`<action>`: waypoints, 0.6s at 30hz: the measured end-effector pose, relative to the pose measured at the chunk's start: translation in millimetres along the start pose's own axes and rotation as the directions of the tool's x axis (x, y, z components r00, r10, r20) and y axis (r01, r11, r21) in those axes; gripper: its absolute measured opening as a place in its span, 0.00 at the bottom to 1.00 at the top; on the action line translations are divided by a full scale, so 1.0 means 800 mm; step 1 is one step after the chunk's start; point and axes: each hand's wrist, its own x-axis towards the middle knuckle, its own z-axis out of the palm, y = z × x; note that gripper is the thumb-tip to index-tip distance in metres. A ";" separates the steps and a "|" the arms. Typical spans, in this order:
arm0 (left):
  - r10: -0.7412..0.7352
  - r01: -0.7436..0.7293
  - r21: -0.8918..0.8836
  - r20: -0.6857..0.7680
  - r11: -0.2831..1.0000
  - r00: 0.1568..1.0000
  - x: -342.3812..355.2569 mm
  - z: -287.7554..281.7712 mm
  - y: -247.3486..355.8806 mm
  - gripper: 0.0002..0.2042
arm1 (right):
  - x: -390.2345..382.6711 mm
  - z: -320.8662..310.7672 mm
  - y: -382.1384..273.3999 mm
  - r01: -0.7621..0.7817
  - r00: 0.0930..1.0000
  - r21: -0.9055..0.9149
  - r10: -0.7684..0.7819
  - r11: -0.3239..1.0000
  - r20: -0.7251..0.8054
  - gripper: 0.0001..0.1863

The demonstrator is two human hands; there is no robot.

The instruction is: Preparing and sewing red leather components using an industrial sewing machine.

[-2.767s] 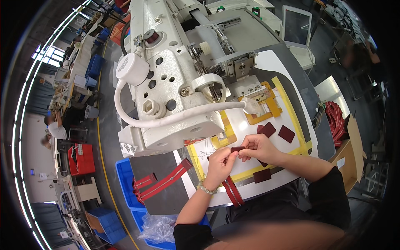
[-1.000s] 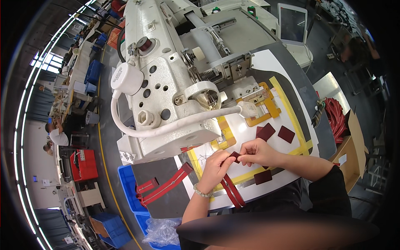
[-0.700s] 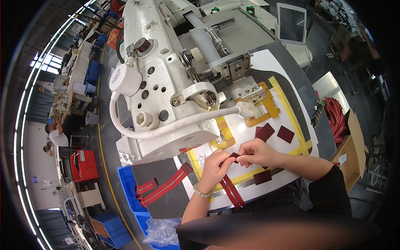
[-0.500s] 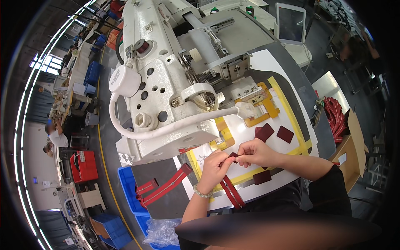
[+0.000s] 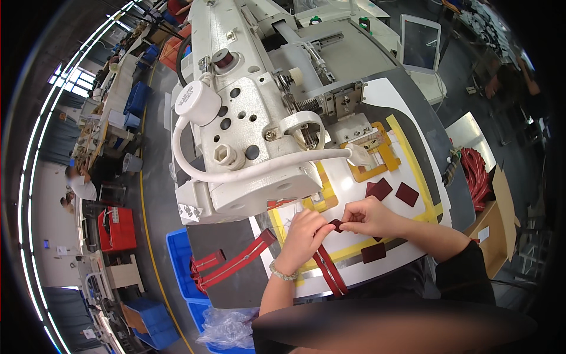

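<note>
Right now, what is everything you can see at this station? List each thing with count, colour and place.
sewing machine: one, off-white, fills the upper middle of the table
white hose: one, curves across the machine's front
yellow frame: one, on the white board under the machine's head
dark red squares: two beside each other, right of the hands; a third nearer the table's front edge
red straps: a few, on the grey table, left of the hands
blue bins: several, on the floor at left
red cords: one bundle, far right
small dark red piece: one, pinched between both hands
left hand: on the piece
right hand: on the piece
</note>
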 end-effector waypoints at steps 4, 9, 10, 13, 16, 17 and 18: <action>-0.176 0.198 0.267 -0.104 0.943 0.979 -0.009 -0.015 -0.013 0.13 | 0.000 -0.007 0.002 -0.021 0.998 -0.020 0.020 1.000 -0.061 0.06; -0.238 0.356 0.461 -0.294 0.813 0.926 -0.038 -0.027 -0.038 0.20 | 0.003 -0.006 0.000 -0.054 0.994 0.134 0.066 0.989 -0.089 0.06; -0.301 0.412 0.442 -0.300 0.797 0.905 -0.043 -0.032 -0.038 0.18 | 0.003 -0.006 0.003 -0.058 0.995 0.128 0.068 0.990 -0.079 0.06; -0.350 0.462 0.516 -0.304 0.722 0.886 -0.052 -0.051 -0.018 0.17 | 0.002 -0.003 0.009 -0.051 0.996 0.123 0.059 0.991 -0.061 0.06; -0.303 0.452 0.630 -0.336 0.632 0.892 -0.064 -0.064 -0.024 0.13 | 0.002 0.000 0.011 -0.041 0.998 0.125 0.047 0.991 -0.041 0.06; -0.286 0.463 0.619 -0.369 0.634 0.884 -0.068 -0.069 -0.028 0.08 | 0.001 0.001 0.011 -0.046 0.998 0.127 0.052 0.991 -0.039 0.07; -0.283 0.464 0.620 -0.372 0.633 0.884 -0.073 -0.078 -0.033 0.08 | 0.001 0.001 0.011 -0.043 0.998 0.126 0.048 0.991 -0.038 0.07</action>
